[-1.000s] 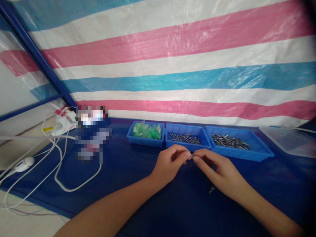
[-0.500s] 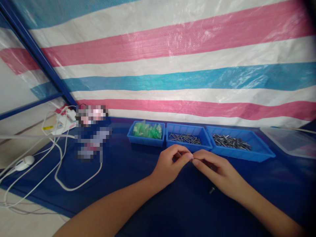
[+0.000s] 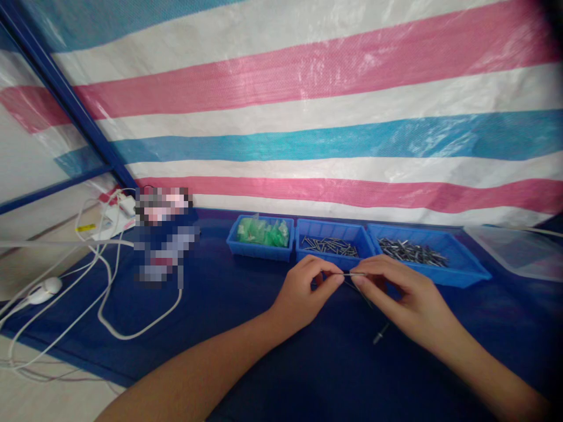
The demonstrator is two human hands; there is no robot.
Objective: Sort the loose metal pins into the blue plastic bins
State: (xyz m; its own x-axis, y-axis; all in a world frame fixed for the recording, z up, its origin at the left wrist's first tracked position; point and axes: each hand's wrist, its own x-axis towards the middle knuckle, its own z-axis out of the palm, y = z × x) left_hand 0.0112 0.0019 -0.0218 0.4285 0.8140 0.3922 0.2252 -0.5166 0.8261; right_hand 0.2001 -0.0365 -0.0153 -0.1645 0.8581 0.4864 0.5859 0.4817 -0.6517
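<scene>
Just in front of the middle bin, my left hand (image 3: 305, 288) pinches one end of a thin, screw-like metal pin (image 3: 352, 274) between thumb and fingertips. My right hand (image 3: 402, 293) grips the same pin from the other side, its thumb and forefinger closed. The pin lies nearly level across the small gap between the hands. Another thin dark shaft (image 3: 361, 294) shows beneath the right thumb; whether it is held or lying on the table I cannot tell. A small metal fastener (image 3: 380, 333) rests on the blue table (image 3: 281, 375) below the right hand.
Three blue bins stand in a row: a left bin (image 3: 259, 252) with green plastic pieces, a middle bin (image 3: 303, 255) with screw-like fasteners, a right bin (image 3: 466, 274) with metal pieces. A clear tray (image 3: 519, 252) sits far right. White cables (image 3: 105, 305) cross the left side.
My right hand has drawn slightly rightward from the left, so the pin shows between them. The thin shaft under the right thumb and more of the fastener on the table have come into view.
</scene>
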